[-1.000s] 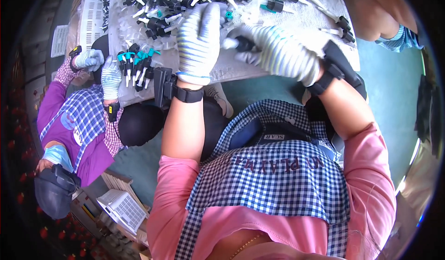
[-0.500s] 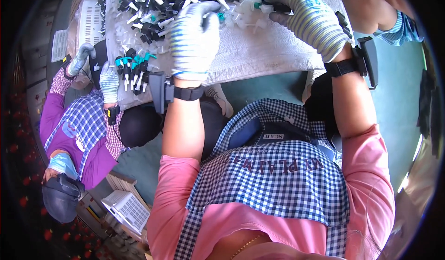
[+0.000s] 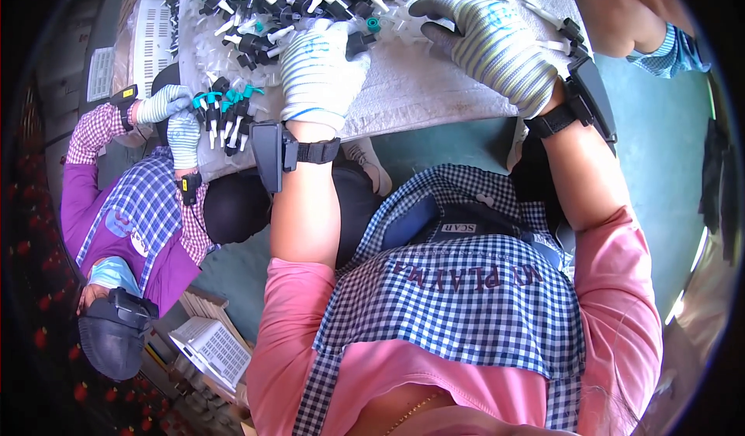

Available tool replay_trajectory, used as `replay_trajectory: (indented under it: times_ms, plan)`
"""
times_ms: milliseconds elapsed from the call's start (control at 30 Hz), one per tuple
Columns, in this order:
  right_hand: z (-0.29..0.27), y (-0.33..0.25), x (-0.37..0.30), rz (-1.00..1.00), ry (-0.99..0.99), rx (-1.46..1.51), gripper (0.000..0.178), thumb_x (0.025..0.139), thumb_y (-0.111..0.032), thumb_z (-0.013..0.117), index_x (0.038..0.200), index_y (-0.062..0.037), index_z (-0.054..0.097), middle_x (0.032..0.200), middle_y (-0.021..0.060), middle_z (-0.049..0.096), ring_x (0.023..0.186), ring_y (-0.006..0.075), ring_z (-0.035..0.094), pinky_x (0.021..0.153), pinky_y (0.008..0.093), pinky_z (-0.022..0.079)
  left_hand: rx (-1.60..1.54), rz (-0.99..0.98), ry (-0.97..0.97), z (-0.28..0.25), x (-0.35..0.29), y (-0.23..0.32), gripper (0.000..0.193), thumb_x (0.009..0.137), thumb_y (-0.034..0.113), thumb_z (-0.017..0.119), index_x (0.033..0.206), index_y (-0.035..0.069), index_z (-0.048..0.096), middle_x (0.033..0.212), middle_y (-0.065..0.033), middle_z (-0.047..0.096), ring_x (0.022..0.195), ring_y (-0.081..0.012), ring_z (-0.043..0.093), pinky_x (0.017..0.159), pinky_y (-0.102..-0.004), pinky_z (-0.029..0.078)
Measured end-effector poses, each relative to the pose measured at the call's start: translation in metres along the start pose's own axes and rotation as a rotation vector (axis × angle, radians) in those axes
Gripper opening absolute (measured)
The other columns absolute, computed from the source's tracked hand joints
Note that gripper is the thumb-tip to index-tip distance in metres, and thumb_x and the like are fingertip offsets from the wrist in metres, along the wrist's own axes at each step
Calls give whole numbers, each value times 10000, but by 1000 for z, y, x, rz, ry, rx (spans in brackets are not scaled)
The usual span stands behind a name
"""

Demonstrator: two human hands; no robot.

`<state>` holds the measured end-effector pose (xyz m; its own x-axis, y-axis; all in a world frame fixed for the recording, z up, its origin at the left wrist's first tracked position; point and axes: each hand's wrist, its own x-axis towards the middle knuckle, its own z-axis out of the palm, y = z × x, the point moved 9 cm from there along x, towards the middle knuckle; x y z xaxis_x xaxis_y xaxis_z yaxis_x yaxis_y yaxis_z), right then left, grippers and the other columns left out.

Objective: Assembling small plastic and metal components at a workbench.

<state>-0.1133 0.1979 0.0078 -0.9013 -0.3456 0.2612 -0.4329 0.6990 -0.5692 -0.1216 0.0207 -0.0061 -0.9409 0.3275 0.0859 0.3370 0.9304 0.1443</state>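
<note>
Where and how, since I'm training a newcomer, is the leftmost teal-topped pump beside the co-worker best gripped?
Probably pinch the pump by its black middle, from above: its teal top juts sideways, its white stem is thin, other pumps crowd its right, and the co-worker's glove is close on its left.

Light is bright; edges bend; corners blacken.

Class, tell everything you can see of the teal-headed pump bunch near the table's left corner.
The pump bunch lies on the pale tabletop: mostly teal heads farther away, black bodies, slim white tips pointing toward the near edge. All look like plastic. A co-worker's gloved hand is close by; whether it touches is unclear.
</note>
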Motion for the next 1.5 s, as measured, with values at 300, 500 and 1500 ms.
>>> replay_trajectory:
  times_ms: [300, 500, 1500]
  plan:
    - [13, -6, -1, 90, -89, 525, 383, 977, -363, 627, 1245, -90, 653, 1007, 80, 726, 891, 173, 676, 799, 312, 530, -605, -31, 180, -24, -7, 10, 476, 726, 207, 810, 1170, 88, 685, 1042, -138, 675, 907, -287, 673, 784, -381, 536]
    - [7, 2, -1, 153, -19, 617, 407, 991, -370, 613, 1259, -65, 643, 995, 31, 710, 909, 110, 643, 812, 278, 519, -916, 60, 192, -19, 2, 38, 475, 830, 66, 727, 1294, 58, 624, 1104, -125, 691, 939, -202, 675, 813, -314, 545]
    - [-8, 14, -25, 201, 58, 838, 371, 1020, -416, 553, 1116, -81, 681, 739, -37, 575, 639, 44, 497, 609, 220, 426, 185, 386, 117, 38, -23, 96, 210, 805, 178, 666, 992, 85, 689, 1010, -111, 686, 908, -331, 656, 850, -419, 518]
